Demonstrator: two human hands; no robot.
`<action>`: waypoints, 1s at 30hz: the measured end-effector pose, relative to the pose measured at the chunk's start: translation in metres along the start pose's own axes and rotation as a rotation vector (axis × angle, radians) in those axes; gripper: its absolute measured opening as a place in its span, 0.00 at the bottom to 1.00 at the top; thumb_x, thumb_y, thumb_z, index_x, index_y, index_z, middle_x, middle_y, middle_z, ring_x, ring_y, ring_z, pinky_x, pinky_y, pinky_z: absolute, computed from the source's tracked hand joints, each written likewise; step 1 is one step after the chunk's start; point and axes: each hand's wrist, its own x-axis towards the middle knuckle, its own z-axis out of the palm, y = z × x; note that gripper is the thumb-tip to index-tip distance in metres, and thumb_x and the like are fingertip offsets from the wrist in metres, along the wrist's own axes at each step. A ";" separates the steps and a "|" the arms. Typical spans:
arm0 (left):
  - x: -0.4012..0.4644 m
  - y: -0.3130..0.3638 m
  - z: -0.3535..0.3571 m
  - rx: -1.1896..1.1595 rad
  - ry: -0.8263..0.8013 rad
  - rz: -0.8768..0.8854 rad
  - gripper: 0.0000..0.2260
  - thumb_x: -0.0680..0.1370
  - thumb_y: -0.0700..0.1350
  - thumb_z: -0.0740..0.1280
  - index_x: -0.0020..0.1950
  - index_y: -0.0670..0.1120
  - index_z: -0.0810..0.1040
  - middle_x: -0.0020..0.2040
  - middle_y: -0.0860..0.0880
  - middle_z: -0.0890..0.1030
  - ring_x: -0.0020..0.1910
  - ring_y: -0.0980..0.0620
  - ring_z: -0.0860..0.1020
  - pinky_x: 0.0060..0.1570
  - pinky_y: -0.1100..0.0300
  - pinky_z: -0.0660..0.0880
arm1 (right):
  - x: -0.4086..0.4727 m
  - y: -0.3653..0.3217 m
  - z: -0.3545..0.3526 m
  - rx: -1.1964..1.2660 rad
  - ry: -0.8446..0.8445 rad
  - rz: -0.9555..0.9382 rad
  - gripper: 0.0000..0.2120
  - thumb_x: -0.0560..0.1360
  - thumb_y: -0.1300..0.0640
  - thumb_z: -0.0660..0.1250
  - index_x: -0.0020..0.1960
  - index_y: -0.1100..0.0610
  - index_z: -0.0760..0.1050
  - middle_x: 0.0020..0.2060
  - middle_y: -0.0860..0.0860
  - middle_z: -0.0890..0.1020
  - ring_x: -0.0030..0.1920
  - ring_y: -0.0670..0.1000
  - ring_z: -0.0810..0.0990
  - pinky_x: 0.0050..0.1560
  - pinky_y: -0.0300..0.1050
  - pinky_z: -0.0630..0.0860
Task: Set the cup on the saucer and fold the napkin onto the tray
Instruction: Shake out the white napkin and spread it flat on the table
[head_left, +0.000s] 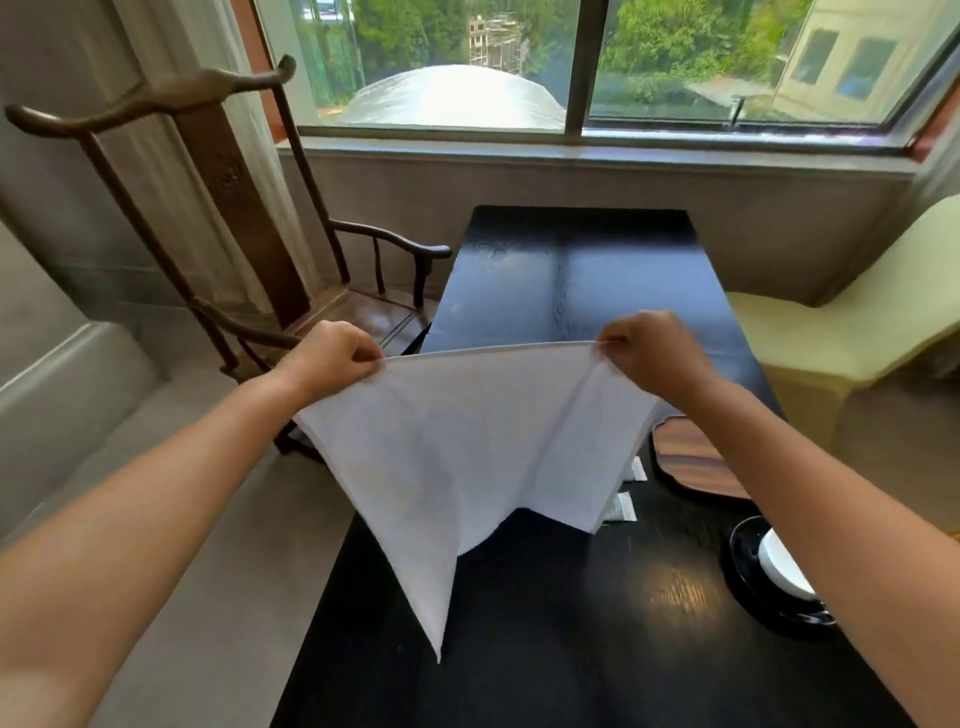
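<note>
A person holds a white napkin (467, 447) up in the air above a dark table (571, 291), seen from their own head. The left hand (332, 353) and right hand (649, 348) are each closed in a pinch on one top corner, so the top hem stretches taut between them. The cloth hangs down in loose points, its lowest tip just above the table's near part.

To the right of the napkin, partly hidden behind the right forearm, lies a wooden tray (685, 462) with a scalloped edge. Nearer the person than the tray, a white cup (779, 566) sits on a black saucer (748, 545), so that part of the task looks done. Small white sachets (621, 506) lie on the table between napkin and tray.

Risks from here: the hanging cloth blocks the view of the table beneath it, so lowering it blindly could drag the sachets. A swing toward the tray could brush the cup with the forearm. A loose pinch could let a corner slip, leaving an uneven fold.
</note>
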 end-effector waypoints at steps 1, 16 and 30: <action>0.009 0.003 -0.006 -0.004 0.061 0.010 0.06 0.75 0.39 0.68 0.50 0.42 0.83 0.47 0.44 0.83 0.44 0.51 0.78 0.47 0.59 0.74 | 0.007 0.000 -0.001 -0.020 0.059 0.024 0.09 0.73 0.60 0.64 0.48 0.58 0.82 0.45 0.62 0.83 0.47 0.65 0.79 0.44 0.51 0.75; -0.036 0.001 -0.004 0.023 0.576 0.339 0.05 0.77 0.38 0.65 0.48 0.39 0.81 0.44 0.41 0.82 0.44 0.43 0.79 0.46 0.53 0.74 | -0.038 0.001 -0.008 -0.009 0.435 -0.103 0.09 0.76 0.58 0.64 0.45 0.62 0.81 0.37 0.62 0.83 0.40 0.64 0.80 0.39 0.54 0.76; -0.240 -0.074 0.252 -0.058 -0.047 0.112 0.04 0.70 0.34 0.70 0.37 0.41 0.81 0.36 0.46 0.81 0.33 0.45 0.79 0.30 0.58 0.77 | -0.273 0.020 0.216 0.065 -0.157 0.063 0.04 0.69 0.69 0.70 0.42 0.63 0.81 0.37 0.58 0.84 0.39 0.60 0.83 0.37 0.51 0.81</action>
